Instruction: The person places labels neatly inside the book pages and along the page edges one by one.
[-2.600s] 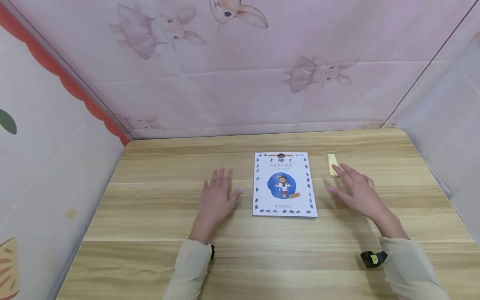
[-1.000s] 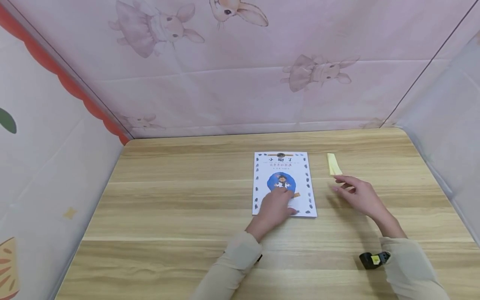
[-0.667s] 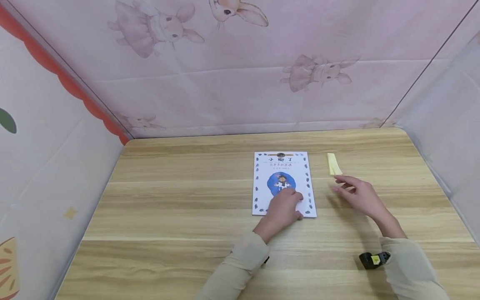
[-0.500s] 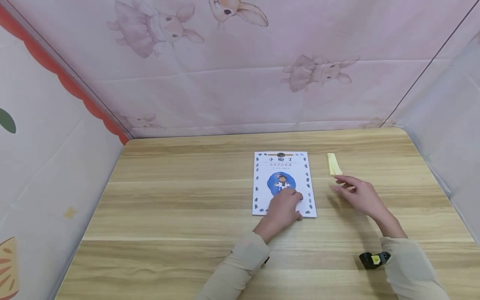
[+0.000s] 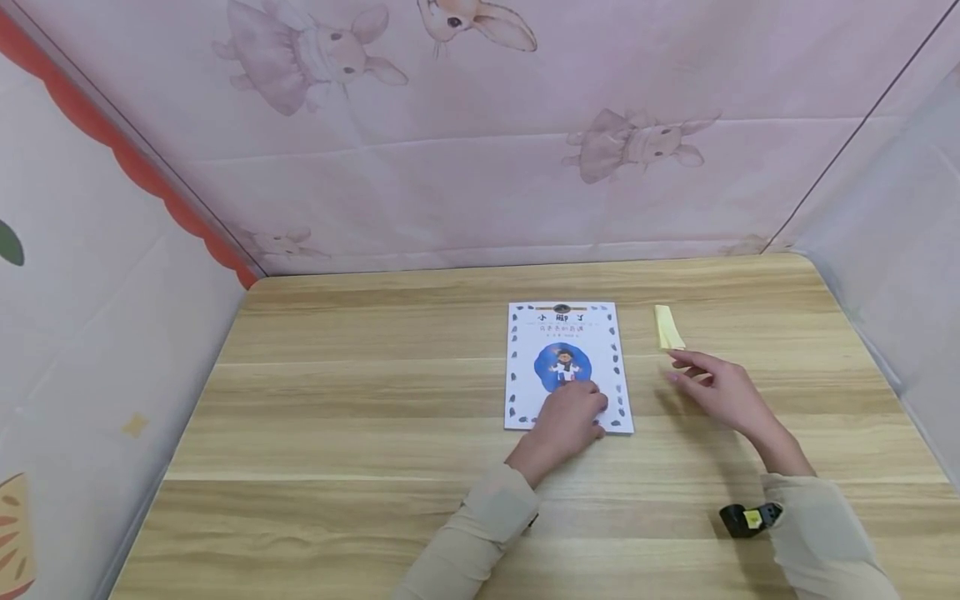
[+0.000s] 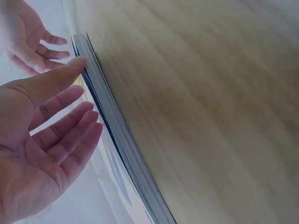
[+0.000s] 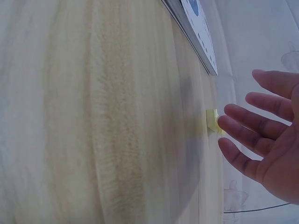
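Observation:
A white picture book [image 5: 564,358] with a blue round picture and a dark-dotted border lies closed and flat on the table. My left hand [image 5: 566,414] rests over the lower part of its cover. In the left wrist view, the thumb is at the page edge [image 6: 117,126] and the other fingers are loosely bent by the cover. Right of the book lies a narrow pale yellow pad [image 5: 666,327], perhaps sticky notes, spread a little at its near end. My right hand [image 5: 716,387] hovers just by that end, fingers loosely bent; contact is unclear.
The wooden table [image 5: 337,400] meets a pink rabbit-print curtain [image 5: 480,192] behind it. White hangings close off both sides, the left one with a red scalloped edge [image 5: 142,167]. A black wrist camera [image 5: 750,520] sits by the right cuff.
My left hand has come from the book's left side onto its lower cover. The right hand has drawn back slightly towards me, and the yellow pad's near end has spread.

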The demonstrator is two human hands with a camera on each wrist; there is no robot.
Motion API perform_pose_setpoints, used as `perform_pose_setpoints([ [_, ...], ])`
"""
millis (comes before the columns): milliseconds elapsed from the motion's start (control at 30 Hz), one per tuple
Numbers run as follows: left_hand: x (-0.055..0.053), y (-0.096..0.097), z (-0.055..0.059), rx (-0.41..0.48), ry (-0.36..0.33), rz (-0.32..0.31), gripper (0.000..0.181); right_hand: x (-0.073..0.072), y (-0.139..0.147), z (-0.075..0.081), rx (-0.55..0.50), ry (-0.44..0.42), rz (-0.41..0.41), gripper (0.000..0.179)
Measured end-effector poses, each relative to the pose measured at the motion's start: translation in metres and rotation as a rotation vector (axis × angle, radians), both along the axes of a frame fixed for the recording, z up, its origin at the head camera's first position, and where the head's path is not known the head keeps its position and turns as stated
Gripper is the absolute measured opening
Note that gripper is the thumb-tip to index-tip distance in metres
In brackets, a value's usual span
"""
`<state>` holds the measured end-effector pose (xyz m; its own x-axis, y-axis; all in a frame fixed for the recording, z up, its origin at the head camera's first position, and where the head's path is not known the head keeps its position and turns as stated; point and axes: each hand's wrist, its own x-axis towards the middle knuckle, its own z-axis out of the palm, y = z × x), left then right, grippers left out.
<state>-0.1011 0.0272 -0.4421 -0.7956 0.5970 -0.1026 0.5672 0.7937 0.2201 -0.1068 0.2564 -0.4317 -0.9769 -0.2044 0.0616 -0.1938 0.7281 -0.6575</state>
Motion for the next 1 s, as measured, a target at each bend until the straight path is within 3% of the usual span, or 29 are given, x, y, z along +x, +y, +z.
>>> perform_pose_setpoints([
  [200,-0.0016,-0.0007,0.0023,0.005,-0.005,-0.015,0.025,-0.0002,0.0003,0.0,0.002,0.011,-0.001,0.035],
  [467,-0.0011,-0.0002,-0.0017,-0.002,0.038,-0.034,0.025,0.0009,0.0005,-0.0012,0.007,0.019,-0.004,0.034],
  [1000,-0.0004,-0.0004,-0.0027,-0.008,0.037,-0.039,0.023,0.0025,0.0031,-0.0044,0.0,0.035,-0.002,0.034],
])
